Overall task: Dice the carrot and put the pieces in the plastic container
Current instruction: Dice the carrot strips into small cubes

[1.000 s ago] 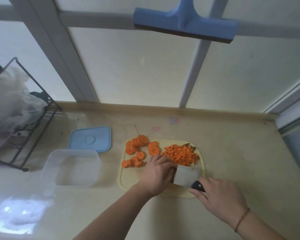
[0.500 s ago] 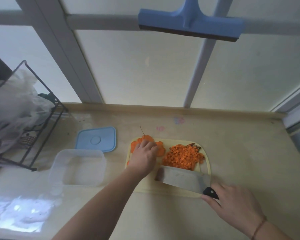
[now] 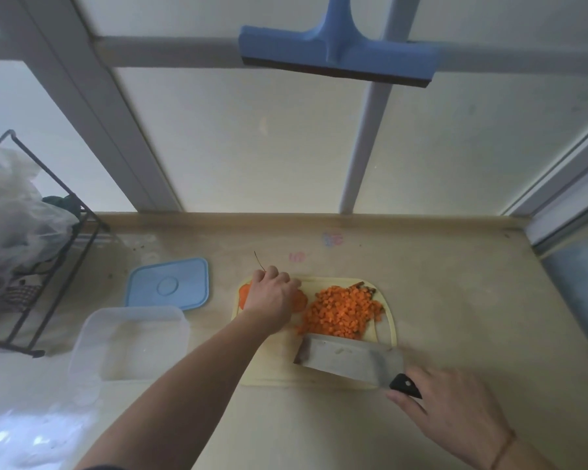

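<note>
A pale yellow cutting board (image 3: 389,329) lies on the counter. A heap of diced carrot (image 3: 342,312) covers its right half. Round carrot slices (image 3: 299,300) lie on its left half, mostly hidden under my left hand (image 3: 272,296), whose curled fingers rest on them. My right hand (image 3: 455,412) grips the black handle of a cleaver (image 3: 348,361); the broad blade lies tilted over the board's near edge. The clear plastic container (image 3: 129,344) stands open to the left of the board, with no carrot in it.
A blue lid (image 3: 167,283) lies behind the container. A black wire rack (image 3: 31,252) with plastic bags stands at far left. A blue squeegee (image 3: 336,59) hangs on the window frame above. Crumpled clear plastic (image 3: 24,435) lies at near left.
My left hand moved from beside the blade to the carrot slices at the board's far left. The cleaver swung round so its blade lies flatter along the near edge.
</note>
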`<state>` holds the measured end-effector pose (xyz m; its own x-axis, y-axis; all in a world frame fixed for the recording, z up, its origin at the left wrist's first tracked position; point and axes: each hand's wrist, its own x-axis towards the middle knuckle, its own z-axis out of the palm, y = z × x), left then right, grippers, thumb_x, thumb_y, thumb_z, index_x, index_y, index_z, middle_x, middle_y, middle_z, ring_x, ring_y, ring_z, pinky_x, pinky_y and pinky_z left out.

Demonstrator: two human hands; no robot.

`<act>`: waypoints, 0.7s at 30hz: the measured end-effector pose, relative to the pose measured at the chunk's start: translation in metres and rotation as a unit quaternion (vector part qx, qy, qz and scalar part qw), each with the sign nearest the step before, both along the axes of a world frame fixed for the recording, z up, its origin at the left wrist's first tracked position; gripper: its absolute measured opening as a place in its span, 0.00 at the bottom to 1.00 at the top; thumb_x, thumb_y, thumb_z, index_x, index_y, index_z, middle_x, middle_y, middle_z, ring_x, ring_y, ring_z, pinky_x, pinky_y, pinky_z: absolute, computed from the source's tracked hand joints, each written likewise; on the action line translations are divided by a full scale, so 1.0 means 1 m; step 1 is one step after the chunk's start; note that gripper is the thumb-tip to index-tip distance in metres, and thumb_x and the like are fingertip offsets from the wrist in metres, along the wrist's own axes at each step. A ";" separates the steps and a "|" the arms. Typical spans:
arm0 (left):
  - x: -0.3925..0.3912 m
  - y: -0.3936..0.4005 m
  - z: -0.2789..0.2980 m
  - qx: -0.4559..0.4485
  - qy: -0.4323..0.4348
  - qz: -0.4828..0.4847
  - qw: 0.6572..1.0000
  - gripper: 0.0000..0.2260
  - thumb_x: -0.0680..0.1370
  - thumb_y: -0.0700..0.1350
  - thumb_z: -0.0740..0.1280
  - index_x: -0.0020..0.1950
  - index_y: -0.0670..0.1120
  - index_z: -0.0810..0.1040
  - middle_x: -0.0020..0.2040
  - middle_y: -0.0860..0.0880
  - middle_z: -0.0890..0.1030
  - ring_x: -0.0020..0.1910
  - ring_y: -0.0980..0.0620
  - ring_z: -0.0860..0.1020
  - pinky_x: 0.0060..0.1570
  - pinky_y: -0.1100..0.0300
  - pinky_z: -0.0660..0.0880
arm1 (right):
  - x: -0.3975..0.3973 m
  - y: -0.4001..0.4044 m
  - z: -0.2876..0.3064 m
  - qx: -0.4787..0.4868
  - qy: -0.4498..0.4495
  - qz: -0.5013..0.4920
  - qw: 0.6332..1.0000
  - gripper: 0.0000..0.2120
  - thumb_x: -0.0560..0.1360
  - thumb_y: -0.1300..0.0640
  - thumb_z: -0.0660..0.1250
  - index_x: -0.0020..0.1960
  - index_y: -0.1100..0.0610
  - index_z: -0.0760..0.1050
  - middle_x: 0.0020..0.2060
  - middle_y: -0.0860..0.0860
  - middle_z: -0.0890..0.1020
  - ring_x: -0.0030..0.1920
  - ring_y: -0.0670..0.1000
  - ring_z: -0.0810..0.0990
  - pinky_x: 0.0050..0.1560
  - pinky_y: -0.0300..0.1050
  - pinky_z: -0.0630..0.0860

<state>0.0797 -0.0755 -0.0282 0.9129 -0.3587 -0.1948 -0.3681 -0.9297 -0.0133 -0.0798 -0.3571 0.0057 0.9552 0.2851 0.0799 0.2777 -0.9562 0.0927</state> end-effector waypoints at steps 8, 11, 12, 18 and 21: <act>-0.002 -0.004 0.011 0.014 0.026 -0.029 0.999 0.20 0.79 0.56 0.58 0.68 0.51 0.75 0.61 0.50 0.78 0.62 0.44 0.70 0.63 0.45 0.61 | -0.004 -0.007 0.003 0.018 0.047 -0.007 0.999 0.37 0.72 0.27 0.31 0.40 0.44 0.74 0.31 0.43 0.82 0.30 0.47 0.80 0.27 0.44 0.61; 0.001 -0.009 0.012 0.022 0.031 -0.016 0.999 0.19 0.82 0.56 0.56 0.69 0.51 0.75 0.62 0.49 0.78 0.62 0.44 0.71 0.63 0.45 0.61 | -0.004 -0.006 0.008 0.021 0.075 -0.009 0.997 0.47 0.63 0.27 0.20 0.51 0.44 0.73 0.45 0.43 0.83 0.43 0.46 0.83 0.35 0.45 0.66; 0.002 -0.011 0.013 0.038 0.034 -0.019 0.999 0.17 0.83 0.54 0.57 0.68 0.51 0.75 0.62 0.48 0.78 0.62 0.44 0.70 0.63 0.45 0.61 | -0.003 -0.005 0.011 0.017 0.097 -0.013 0.995 0.49 0.60 0.28 0.18 0.54 0.44 0.72 0.48 0.43 0.83 0.47 0.46 0.82 0.37 0.45 0.66; 0.012 -0.019 0.017 0.027 0.062 0.000 0.998 0.15 0.82 0.51 0.63 0.68 0.53 0.76 0.62 0.48 0.76 0.62 0.44 0.70 0.62 0.48 0.64 | -0.001 -0.010 0.011 0.041 0.082 -0.019 0.996 0.37 0.74 0.28 0.33 0.39 0.44 0.77 0.30 0.44 0.81 0.28 0.46 0.79 0.25 0.43 0.63; 0.014 -0.018 0.015 -0.052 0.063 0.013 0.997 0.10 0.82 0.49 0.63 0.61 0.51 0.79 0.56 0.49 0.78 0.57 0.47 0.74 0.57 0.53 0.69 | -0.008 -0.012 0.007 0.046 0.066 -0.013 0.997 0.44 0.65 0.26 0.24 0.50 0.43 0.74 0.43 0.43 0.83 0.42 0.46 0.82 0.35 0.44 0.69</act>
